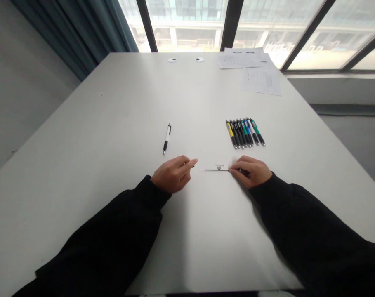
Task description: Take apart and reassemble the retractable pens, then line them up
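Note:
My right hand (251, 170) pinches the right end of a thin dark pen refill (212, 170), which lies level across the white table (119, 136). Right beside the refill, about its middle, are a spring (220, 165) and a tiny dark part, too small to make out fully. To the left, my left hand (174, 173) is closed, its index finger pointing toward the refill. A small dark end of something shows under that finger; the rest is hidden in the hand. Beyond my left hand lies a white and black click pen (167, 139).
A row of several click pens (244, 134), with yellow, black, green, blue and white barrels, lies beyond my right hand. Printed papers (260, 78) rest at the far right corner. Two oval cable holes (199, 60) sit near the far edge by the window.

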### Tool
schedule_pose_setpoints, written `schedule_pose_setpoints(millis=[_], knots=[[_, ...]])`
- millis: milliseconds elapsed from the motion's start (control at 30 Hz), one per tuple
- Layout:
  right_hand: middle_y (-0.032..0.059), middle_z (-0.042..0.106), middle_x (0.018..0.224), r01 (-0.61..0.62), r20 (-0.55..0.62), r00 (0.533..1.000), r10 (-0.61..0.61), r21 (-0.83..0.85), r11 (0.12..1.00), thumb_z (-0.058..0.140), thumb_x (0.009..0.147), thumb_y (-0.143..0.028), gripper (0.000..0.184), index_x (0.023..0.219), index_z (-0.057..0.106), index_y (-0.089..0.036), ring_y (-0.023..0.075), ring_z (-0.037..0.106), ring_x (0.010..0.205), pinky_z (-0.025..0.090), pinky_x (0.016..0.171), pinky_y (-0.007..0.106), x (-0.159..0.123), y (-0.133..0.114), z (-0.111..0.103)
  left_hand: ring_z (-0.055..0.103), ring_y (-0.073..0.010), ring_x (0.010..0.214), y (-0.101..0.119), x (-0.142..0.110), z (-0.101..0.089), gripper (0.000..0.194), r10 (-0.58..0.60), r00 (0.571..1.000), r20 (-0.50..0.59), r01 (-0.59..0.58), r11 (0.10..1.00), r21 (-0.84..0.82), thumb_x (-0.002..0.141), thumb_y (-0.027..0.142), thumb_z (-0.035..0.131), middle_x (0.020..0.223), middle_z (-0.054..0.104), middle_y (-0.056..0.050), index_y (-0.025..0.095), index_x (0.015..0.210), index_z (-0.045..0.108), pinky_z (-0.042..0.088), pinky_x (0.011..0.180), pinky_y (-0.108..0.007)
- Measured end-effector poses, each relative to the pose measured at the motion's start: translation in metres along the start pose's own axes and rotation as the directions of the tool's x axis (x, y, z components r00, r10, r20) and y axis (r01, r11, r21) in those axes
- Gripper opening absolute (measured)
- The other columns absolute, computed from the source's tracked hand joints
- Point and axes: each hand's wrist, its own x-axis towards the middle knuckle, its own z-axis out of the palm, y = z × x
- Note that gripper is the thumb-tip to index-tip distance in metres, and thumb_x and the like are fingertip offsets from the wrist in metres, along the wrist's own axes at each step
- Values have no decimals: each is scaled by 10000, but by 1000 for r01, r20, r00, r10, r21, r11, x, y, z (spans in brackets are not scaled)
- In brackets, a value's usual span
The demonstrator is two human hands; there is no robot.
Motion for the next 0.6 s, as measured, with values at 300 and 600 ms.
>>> schedule_pose_setpoints(millis=[300,600], knots=[[27,604,749,-112,-68,990,120,111,987,647,838,-262,155,795,726,-136,22,459,539,378,510,161,3,-4,-1,642,-165,880,25,5,5,207,51,998,-25,-53,997,-60,900,109,525,965,684,-80,130,1097,585,546,804,-301],[11,572,688,-191,-85,976,199,85,978,647,828,-268,174,747,710,-127,24,462,552,369,537,162,8,-6,-1,574,-178,827,85,31,36,197,166,980,106,-158,984,-79,992,224,454,869,667,-77,140,996,632,459,747,-322]])
